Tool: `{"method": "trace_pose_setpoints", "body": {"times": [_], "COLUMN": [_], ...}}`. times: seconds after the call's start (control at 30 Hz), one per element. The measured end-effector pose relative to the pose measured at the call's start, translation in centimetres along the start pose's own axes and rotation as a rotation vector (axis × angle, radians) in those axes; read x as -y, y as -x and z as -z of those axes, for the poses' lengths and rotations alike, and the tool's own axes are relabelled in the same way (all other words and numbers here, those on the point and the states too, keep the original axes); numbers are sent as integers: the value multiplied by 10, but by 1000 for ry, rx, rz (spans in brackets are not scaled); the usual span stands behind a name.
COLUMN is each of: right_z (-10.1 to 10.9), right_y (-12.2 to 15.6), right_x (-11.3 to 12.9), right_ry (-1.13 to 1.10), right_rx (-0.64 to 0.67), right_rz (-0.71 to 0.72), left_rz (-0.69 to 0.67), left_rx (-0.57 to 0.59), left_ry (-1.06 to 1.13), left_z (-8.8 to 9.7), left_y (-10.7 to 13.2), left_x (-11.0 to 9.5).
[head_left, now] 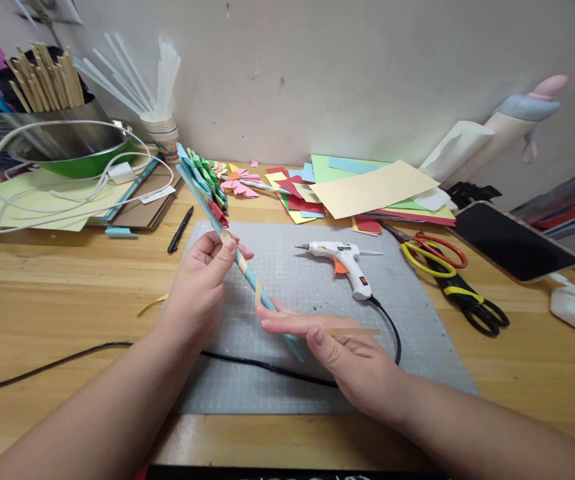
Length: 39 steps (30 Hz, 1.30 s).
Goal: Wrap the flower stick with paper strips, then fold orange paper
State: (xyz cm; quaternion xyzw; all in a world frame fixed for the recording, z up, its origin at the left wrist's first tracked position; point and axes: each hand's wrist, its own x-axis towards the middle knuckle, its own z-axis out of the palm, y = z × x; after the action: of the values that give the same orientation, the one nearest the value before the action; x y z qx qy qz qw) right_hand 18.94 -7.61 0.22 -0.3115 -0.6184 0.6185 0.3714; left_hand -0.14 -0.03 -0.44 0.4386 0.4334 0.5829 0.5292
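Observation:
A paper flower with blue, green and red petals tilts up toward the far left. Its light-blue paper stem slants down to the right. My left hand pinches the stem just below the petals. Around the stem spirals a cream paper strip. At the lower stem is my right hand, its fingers fairly straight and holding the strip against the stem; the strip's loose tail sticks out to the right above the thumb. The fingers partly hide the stem's lower end.
On the grey cutting mat lies a white glue gun with a black cable. Scissors and a phone are at right. Coloured paper sheets lie behind; a black pen is at left.

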Motion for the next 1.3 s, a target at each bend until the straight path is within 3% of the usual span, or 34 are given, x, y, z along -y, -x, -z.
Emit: {"method": "trace_pose_setpoints", "body": {"times": [0.27,0.4,0.47,0.6,0.73,0.87,1.0,1.3], "right_z": [2,0,-3,-2,5,8,7,6], "right_y": [1,1,-2,-9,-12,-13,-15,-15], "right_x": [0,-4,-6,-12,-15,-16,-14,-9], "right_ry": [-11,-40,-85,-67,-16,-90,-135,-337], "right_rx": [-43,-155,-237,-233,-266,-328,-345,-275], "right_rz": [-35,-56,-136,-365,-301,-229,-235,-328], "left_rz": [57,40,15,-34,-66,56,195,210], "left_rx": [-32,-70,-92,-103,-37,55,112,229], "left_ry": [-16,19,42,70,62,-6,-35,16], "left_z": [-4,-3,-3,-2,-4,-4,3,2], "left_y": [4,2,0,-1,1,5,4,4], "left_x": [0,2,3,2,-1,0,8,9]}}
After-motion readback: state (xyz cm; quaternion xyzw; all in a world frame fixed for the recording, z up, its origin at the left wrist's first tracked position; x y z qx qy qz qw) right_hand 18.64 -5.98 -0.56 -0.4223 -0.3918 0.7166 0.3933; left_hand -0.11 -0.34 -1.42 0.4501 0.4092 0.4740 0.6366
